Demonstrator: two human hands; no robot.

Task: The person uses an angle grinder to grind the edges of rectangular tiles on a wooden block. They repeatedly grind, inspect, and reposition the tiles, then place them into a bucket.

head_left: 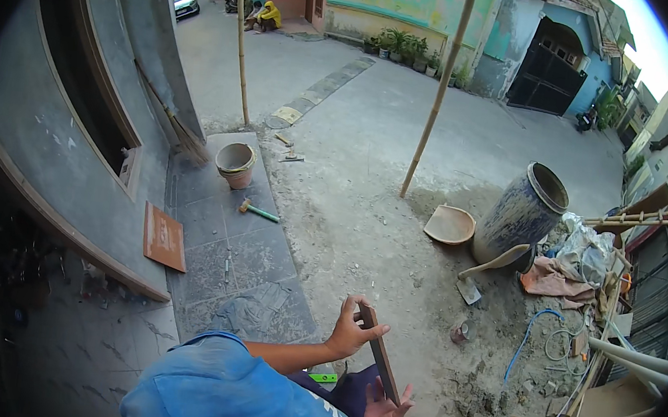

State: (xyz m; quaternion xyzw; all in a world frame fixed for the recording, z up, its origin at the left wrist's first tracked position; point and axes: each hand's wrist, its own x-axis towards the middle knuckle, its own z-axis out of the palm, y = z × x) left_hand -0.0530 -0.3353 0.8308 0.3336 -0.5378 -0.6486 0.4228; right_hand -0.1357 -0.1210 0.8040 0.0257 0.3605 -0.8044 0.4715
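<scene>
In front of my blue shirt, both hands are on a narrow, flat brown strip (381,354), held at a slant. Whether it is tile or wood I cannot tell. My left hand (349,328) grips its upper end, the thumb pressed along the near side. My right hand (386,416) holds the lower end between thumb and fingers, the palm turned up. Beside my dark-clothed leg lies a bright green spirit level (323,377), partly hidden by my arm and shirt. A grey cloth or plastic piece (254,307) lies on the dark tiled floor (261,251) nearby.
A green-handled hammer (260,212), stacked buckets (235,165) and a brown tile (165,237) are at left. A hoe (493,264), a blue drum (516,214), a shallow scoop (451,224) and bamboo poles (439,90) stand or lie ahead and right. Two people sit far off.
</scene>
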